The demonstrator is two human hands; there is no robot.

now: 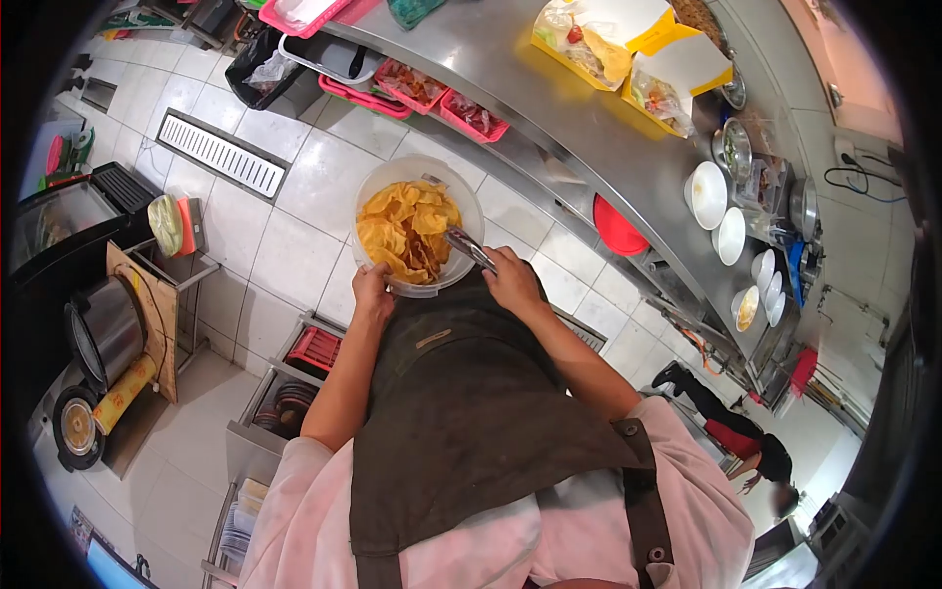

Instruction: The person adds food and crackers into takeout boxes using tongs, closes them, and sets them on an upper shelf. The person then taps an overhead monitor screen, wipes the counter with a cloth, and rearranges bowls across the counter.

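Observation:
A clear round plastic tub (pixel 473 201) of crinkled golden fried crisps (pixel 400 221) is in front of my dark apron. My left hand (pixel 373 292) grips the tub's near left rim, its fingers partly hidden behind the wall. Metal tongs (pixel 472 248) are in my right hand (pixel 513 282), their tips reaching over the right side of the crisps. Whether the tips pinch a crisp, I cannot tell.
A steel counter (pixel 579 133) curves along the right, bearing yellow food boxes (pixel 659 116) and white bowls (pixel 706 194). Pink baskets (pixel 474 115) sit beneath its edge. To the left is a rice cooker (pixel 110 329). Another person (pixel 731 422) is farther off at lower right.

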